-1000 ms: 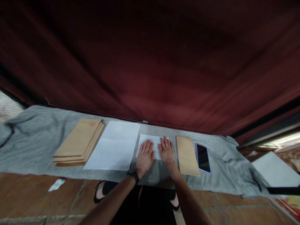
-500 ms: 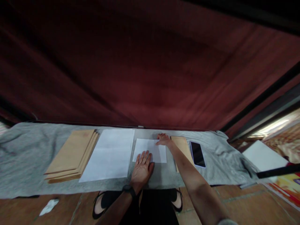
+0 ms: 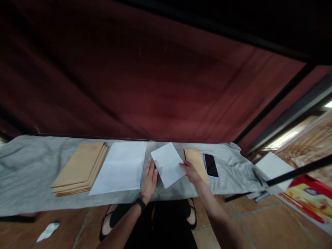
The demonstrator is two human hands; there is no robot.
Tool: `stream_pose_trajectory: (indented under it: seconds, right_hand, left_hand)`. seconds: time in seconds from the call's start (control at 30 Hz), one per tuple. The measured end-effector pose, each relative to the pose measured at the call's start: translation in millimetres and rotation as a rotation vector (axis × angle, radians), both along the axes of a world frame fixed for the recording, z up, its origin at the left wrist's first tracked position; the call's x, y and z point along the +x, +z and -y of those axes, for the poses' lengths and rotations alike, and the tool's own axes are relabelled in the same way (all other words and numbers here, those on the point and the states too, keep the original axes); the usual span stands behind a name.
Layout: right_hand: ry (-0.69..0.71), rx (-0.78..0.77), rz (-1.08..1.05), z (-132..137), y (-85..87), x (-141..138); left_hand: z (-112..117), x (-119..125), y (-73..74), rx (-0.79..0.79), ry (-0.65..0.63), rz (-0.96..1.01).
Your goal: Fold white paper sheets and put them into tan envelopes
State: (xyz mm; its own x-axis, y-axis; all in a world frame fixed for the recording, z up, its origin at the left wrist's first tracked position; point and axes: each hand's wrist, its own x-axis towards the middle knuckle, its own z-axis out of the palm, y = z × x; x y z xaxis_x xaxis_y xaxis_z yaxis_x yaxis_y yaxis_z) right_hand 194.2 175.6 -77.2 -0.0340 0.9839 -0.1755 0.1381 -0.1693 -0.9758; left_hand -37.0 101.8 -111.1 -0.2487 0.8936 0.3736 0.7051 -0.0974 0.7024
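A folded sheet of white paper (image 3: 168,165) is turned at an angle over the grey cloth. My right hand (image 3: 191,172) pinches its right-hand edge between thumb and fingers. Beside the lower left edge of that sheet is my left hand (image 3: 149,180), fingers stretched out; whether they touch the paper I cannot tell. Left of this hand lies a stack of larger white paper sheets (image 3: 121,167). Just right of the folded sheet, a smaller brown envelope (image 3: 197,162) lies flat, partly behind my right hand.
Several large brown envelopes (image 3: 79,166) are stacked at the left on the grey cloth (image 3: 23,173). A phone (image 3: 211,165) lies right of the small envelope. Dark red fabric (image 3: 155,86) hangs behind. A dark bar (image 3: 298,170) and a red-yellow box (image 3: 311,197) are at the right.
The folded sheet has turned from lying straight to an angle. My right hand has come nearer and now grips its right edge. My left hand has slid off the sheet to its left side.
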Motion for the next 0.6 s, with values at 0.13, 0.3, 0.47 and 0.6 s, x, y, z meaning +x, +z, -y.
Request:
stream_pose_trajectory:
  seconds: [0.13, 0.3, 0.47, 0.6]
  right_hand:
    - [-0.119, -0.079, -0.065, 58, -26.4, -15]
    - [-0.131, -0.086, -0.113, 78, -35.2, -41]
    - [-0.098, -0.068, -0.066, 70, -33.4, -50]
    - [-0.090, -0.016, 0.030, 63, -35.4, -48]
  left_hand:
    - [10, -2, -10.8, 0.000, 0.030, 0.134]
    - [31, 7, -17.2, -0.062, -0.056, 0.052]
    - [43, 10, -10.0, -0.056, -0.128, -0.070]
    - [49, 7, -11.4, -0.086, -0.190, -0.206]
